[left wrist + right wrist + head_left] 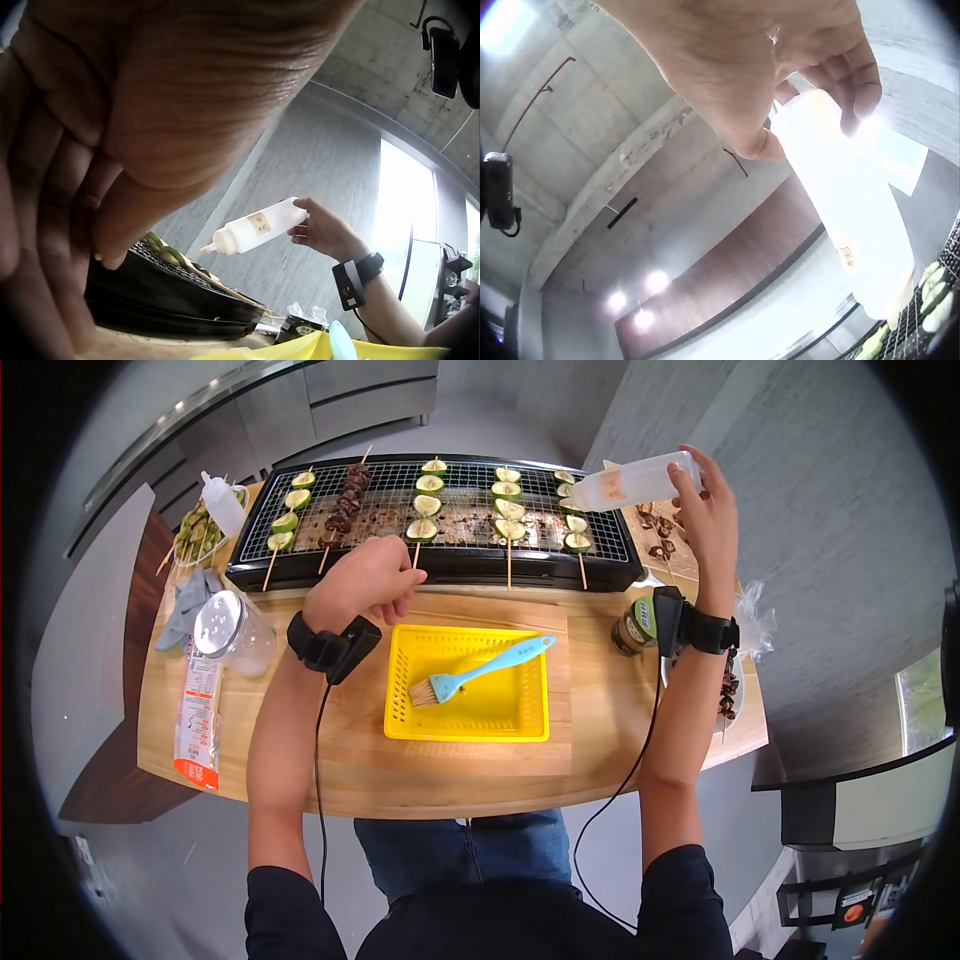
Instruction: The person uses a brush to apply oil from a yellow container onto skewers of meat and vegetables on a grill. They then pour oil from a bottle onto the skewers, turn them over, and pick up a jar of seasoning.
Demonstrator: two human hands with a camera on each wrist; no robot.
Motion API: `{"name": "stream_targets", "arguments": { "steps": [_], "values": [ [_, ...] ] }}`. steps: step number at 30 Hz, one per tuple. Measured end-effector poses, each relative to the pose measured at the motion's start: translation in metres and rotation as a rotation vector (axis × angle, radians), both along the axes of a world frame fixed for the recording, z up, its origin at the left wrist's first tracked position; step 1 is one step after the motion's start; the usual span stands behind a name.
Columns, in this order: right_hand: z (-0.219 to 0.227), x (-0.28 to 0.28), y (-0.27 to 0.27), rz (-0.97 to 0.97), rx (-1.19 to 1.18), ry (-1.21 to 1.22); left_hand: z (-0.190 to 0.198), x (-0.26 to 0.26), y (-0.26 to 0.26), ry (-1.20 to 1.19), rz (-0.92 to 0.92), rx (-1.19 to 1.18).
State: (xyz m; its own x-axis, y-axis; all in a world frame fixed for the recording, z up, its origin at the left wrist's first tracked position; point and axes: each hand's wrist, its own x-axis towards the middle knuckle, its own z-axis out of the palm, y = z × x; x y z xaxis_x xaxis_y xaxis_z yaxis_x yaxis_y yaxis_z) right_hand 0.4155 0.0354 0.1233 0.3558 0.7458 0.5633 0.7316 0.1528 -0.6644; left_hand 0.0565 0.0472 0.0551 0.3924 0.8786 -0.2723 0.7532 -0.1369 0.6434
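Observation:
In the head view the right hand (708,510) grips the base end of a translucent squeeze bottle (640,481), tipped with its nozzle low over the rightmost skewer of green slices (577,542) on the black grill (430,565). The left wrist view shows the bottle (259,226) slanting nozzle-down. Fingers and thumb hold its base (810,112) in the right wrist view. The left hand (372,582) hovers at the grill's front edge near the middle skewer (421,531), fingers loosely bent; whether it touches that skewer's stick cannot be told.
A yellow basket (467,734) with a blue brush (500,662) stands in front. At left are a lidded jar (240,635), another squeeze bottle (222,506), a grey cloth (188,608) and a packet (198,710). A dark jar (632,628) stands at right, near a board (680,565).

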Motion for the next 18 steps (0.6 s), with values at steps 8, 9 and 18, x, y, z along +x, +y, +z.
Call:
{"name": "stream_targets", "arguments": {
  "steps": [8,9,18],
  "values": [
    [0.003,0.018,-0.002,-0.012,-0.001,-0.045,-0.002,0.001,0.001,0.006,0.023,0.011],
    [0.003,0.019,-0.002,-0.010,-0.027,-0.056,-0.002,0.001,0.001,0.006,0.022,0.011],
    [0.005,0.013,-0.005,-0.042,-0.018,-0.042,0.000,0.003,0.000,0.008,0.014,-0.011]
  ]
}}
